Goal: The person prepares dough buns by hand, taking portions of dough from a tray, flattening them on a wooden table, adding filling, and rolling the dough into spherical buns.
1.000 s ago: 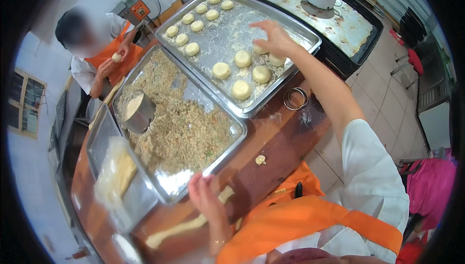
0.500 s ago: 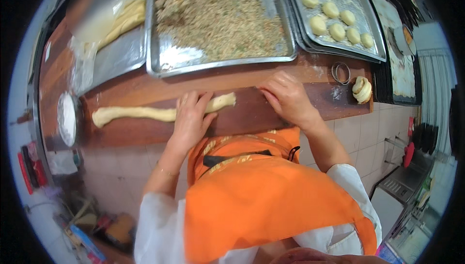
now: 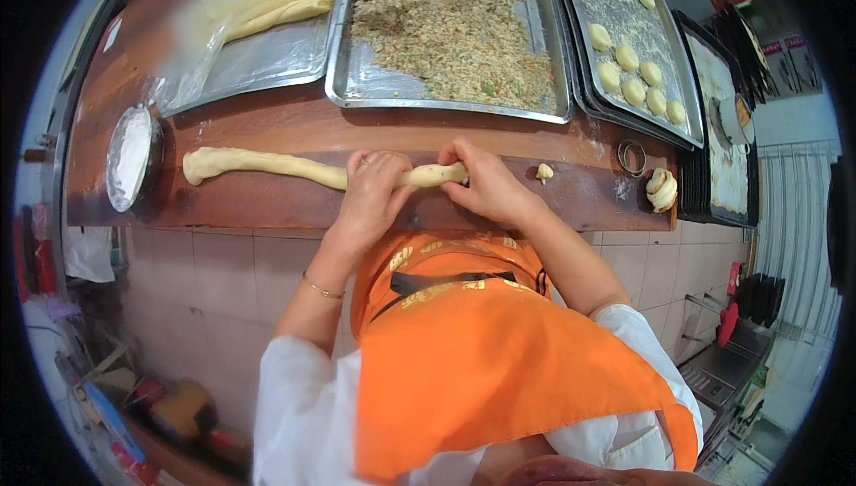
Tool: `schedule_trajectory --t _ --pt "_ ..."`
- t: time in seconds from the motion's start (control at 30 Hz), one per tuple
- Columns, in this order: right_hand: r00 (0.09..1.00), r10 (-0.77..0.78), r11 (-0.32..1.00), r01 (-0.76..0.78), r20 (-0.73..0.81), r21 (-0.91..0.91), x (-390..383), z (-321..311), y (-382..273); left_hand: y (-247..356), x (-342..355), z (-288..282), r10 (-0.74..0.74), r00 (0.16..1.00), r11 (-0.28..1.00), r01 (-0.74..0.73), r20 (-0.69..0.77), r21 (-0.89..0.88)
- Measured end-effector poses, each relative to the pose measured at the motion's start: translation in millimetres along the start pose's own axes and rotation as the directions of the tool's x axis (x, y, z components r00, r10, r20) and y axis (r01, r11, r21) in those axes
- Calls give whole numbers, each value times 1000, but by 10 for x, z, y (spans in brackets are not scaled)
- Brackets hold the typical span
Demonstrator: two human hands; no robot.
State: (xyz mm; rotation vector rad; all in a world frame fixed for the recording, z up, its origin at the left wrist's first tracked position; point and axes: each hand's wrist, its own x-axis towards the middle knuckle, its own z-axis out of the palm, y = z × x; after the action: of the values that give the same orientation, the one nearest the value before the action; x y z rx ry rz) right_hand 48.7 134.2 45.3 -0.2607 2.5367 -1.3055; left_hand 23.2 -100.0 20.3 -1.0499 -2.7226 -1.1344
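A long rope of pale dough (image 3: 276, 163) lies along the wooden table, its thicker end at the left. My left hand (image 3: 374, 187) is closed round the rope right of its middle. At the rope's right end my right hand (image 3: 486, 185) pinches the tip between thumb and fingers. A short stretch of dough shows between the two hands. To the right of my right hand sits a small torn bit of dough (image 3: 544, 172), apart from the rope.
A bowl of white flour (image 3: 134, 156) stands at the left. Behind are a tray with bagged dough strips (image 3: 285, 6), a tray of crumbly filling (image 3: 464, 58) and a tray of dough balls (image 3: 627, 58). A metal ring (image 3: 631, 158) and a coiled dough piece (image 3: 662, 190) lie right.
My right hand has moved left onto the rope's end. A small bit of dough now lies on the table beyond it. The whole view has shifted slightly.
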Motion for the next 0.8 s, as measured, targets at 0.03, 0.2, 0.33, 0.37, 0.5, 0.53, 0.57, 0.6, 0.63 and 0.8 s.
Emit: schedule_trajectory --t 0.03,0.2,0.33,0.37,0.5,0.53,0.57,0.6,0.63,0.8 --pt "998 -3 993 -4 60 115 7 -20 -49 -14 -31 -13 -33 999 998 34 9 -53" --pt "982 -91 996 89 165 21 161 -18 -157 23 -56 14 49 999 997 -49 -1 -59" --pt "972 -47 976 94 231 -196 182 -4 -305 30 -60 67 52 996 990 -60 68 127" --pt "971 -78 968 128 225 -217 205 11 -274 30 -58 90 62 996 986 -71 58 154" --pt "970 -180 929 223 163 -296 173 57 -202 108 29 176 99 995 970 -91 -25 223" --pt "976 -170 927 204 135 -314 155 55 -208 157 61 195 97 995 972 -88 -32 217" --pt "982 -159 926 185 105 -330 132 49 -221 187 87 206 95 995 974 -85 -40 210" --pt "986 -148 923 165 76 -347 106 41 -228 190 103 228 96 995 969 -85 -33 233" --pt "985 -163 920 172 55 -352 92 49 -207 172 118 270 96 995 963 -86 -27 255" --pt "985 -171 864 145 -9 -482 46 146 -110 89 164 515 106 994 907 -93 -9 410"
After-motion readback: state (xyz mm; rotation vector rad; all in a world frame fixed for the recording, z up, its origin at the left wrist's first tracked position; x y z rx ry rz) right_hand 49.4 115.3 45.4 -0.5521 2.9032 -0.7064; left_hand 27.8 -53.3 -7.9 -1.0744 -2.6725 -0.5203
